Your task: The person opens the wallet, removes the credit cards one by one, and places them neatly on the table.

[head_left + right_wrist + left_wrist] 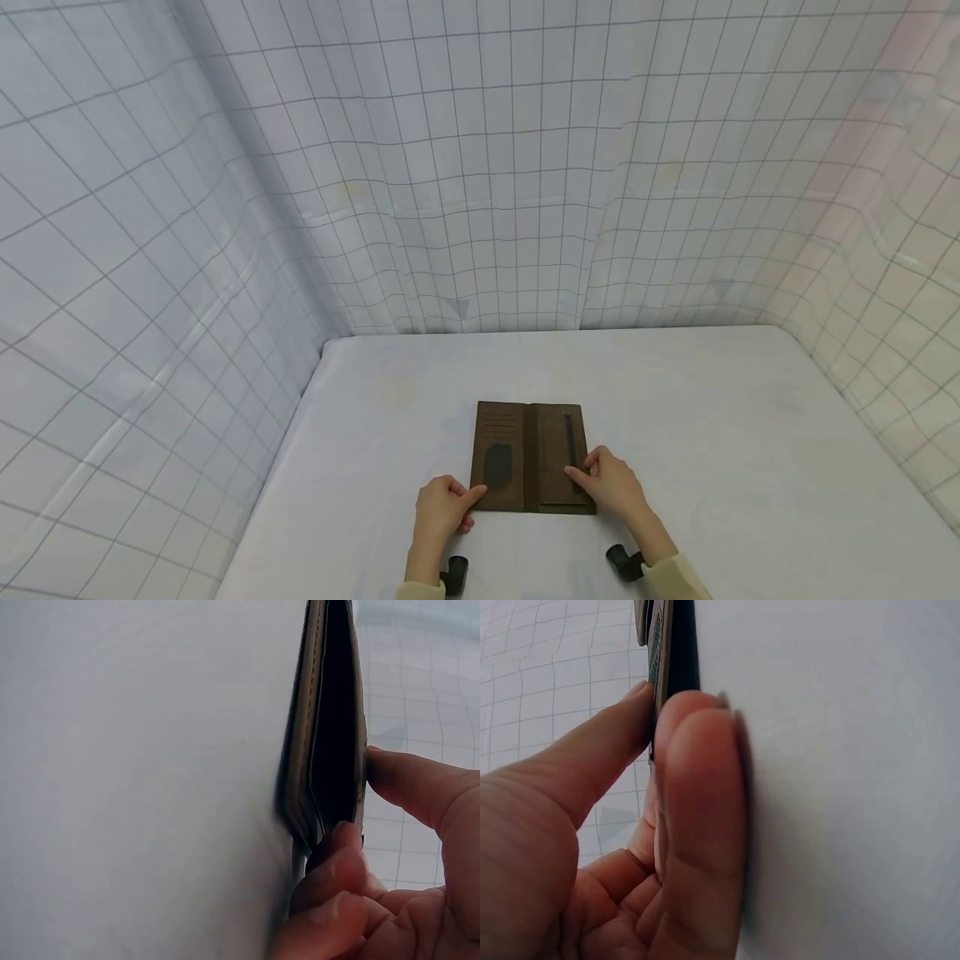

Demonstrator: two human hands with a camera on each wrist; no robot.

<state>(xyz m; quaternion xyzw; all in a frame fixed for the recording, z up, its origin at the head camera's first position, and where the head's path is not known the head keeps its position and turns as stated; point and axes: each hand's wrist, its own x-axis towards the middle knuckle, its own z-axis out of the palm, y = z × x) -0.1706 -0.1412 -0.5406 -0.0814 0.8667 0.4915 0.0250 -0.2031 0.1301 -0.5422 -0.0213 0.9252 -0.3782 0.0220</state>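
"Wallet [531, 458]: what's at its eight o'clock?"
"Left hand [447, 506], pinching the near corner between thumb and fingers."
"Where's the wallet?"
"Spread open, mid worktop [712, 417]."
"Four o'clock?"
"Right hand [615, 486], thumb and fingers pinching the edge."

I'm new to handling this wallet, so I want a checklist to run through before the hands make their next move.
1. Wallet open: ok; inner sides face up.
2. Left hand in place: ok; pinches the near left corner.
3. Right hand in place: ok; its grip is on the right half's outer edge.
4. Right half's layers closed together: not ok; a dark gap shows in the right wrist view.
5. Gap free of contents: cannot tell; too dark.
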